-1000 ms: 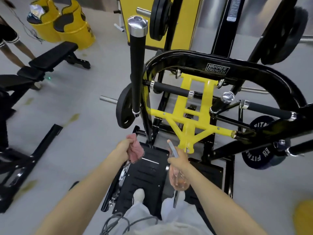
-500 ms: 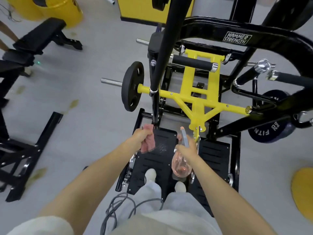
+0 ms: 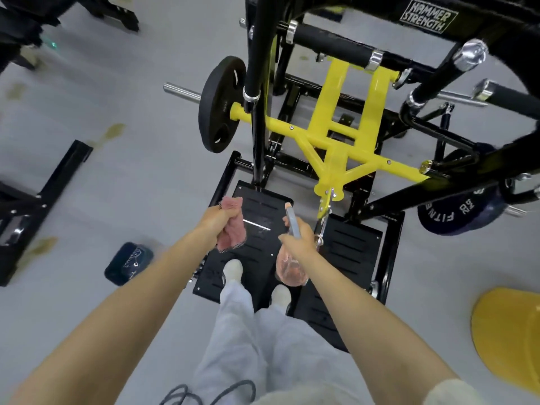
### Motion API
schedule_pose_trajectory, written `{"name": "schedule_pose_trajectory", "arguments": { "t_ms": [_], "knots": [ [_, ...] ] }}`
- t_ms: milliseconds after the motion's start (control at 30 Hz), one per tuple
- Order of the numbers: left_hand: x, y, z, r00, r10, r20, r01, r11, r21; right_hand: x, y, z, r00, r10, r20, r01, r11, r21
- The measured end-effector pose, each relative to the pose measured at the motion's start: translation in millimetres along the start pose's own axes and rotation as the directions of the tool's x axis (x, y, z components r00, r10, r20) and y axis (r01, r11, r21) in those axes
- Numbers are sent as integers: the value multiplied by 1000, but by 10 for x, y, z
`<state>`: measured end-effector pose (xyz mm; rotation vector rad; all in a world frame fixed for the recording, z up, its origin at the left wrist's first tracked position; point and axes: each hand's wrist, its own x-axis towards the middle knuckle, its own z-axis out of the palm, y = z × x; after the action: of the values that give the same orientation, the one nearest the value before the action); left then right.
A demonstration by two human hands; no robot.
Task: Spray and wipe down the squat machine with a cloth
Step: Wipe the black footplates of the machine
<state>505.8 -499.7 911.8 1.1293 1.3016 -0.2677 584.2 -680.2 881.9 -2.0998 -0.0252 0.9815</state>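
Note:
I stand on the black slotted footplate (image 3: 263, 211) of the squat machine, whose yellow frame (image 3: 336, 138) and black padded handles (image 3: 330, 45) rise ahead. My left hand (image 3: 217, 219) grips a bunched pink cloth (image 3: 232, 229) held above the left part of the footplate. My right hand (image 3: 298, 239) holds a clear pink spray bottle (image 3: 290, 271) by its neck, its grey nozzle pointing up and away toward the yellow frame. A wet streak shines on the plate between my hands.
A black weight plate (image 3: 219, 103) hangs on the left sleeve and a dark one (image 3: 455, 214) on the right. A dark blue bag (image 3: 128, 263) lies on the grey floor at left. Black bench frames (image 3: 43, 197) stand far left; a yellow object (image 3: 508, 337) sits at right.
The camera has tilted down and closer to the footplate. Both hands have stayed over the plate, the cloth and bottle held as before; the blue bag has come into view.

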Motion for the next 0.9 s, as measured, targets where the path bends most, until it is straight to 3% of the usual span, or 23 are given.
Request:
{"name": "schedule_pose_trajectory", "arguments": {
  "t_ms": [133, 500, 733, 833, 900],
  "knots": [
    [56, -177, 36, 1000, 0, -9, 1, 998, 69, -21, 87, 58, 998, -51, 46, 52, 999, -14],
    [676, -329, 207, 995, 43, -95, -11, 948, 317, 326, 380, 660, 995, 85, 52, -98, 931, 352],
    [1480, -579, 85, 991, 134, -25, -88, 772, 629, 902, 797, 1573, 971, 220, 90, -231, 777, 585],
    [2031, -888, 18, 972, 234, 22, -187, 714, 674, 1253, 1070, 2111, 960, 279, 22, -225, 720, 657],
    [2497, -1250, -40, 946, 316, 74, -284, 695, 660, 1494, 1271, 2482, 955, 286, -72, -181, 760, 624]
  ]
}}
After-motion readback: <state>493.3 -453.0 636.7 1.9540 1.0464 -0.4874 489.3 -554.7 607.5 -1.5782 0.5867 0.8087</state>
